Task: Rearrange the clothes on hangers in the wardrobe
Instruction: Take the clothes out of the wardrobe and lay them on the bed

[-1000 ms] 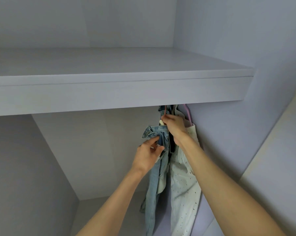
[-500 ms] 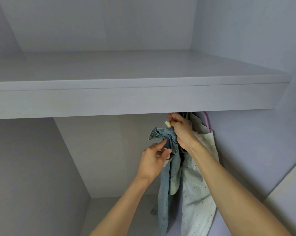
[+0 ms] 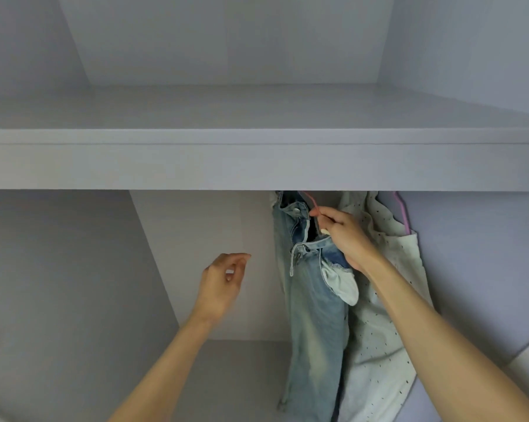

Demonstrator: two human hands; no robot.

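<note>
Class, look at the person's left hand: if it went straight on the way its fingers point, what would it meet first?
Probably the jeans. The left hand, holding nothing, points up and right toward them, though depth is unclear; it might pass in front.

Left hand (image 3: pixel 222 281) has released the jeans (image 3: pixel 313 315) and drawn away leftward, fingers loosely curled; right hand (image 3: pixel 344 236) has dropped slightly, now pinching the pink hanger (image 3: pixel 310 201).

Wardrobe shelf (image 3: pixel 257 166): pale grey board spanning the full width, thick front edge facing the camera; garments hang from beneath it at right, their tops hidden behind the edge; wardrobe floor (image 3: pixel 239 376) below, same pale grey, seen between the arms.
</note>
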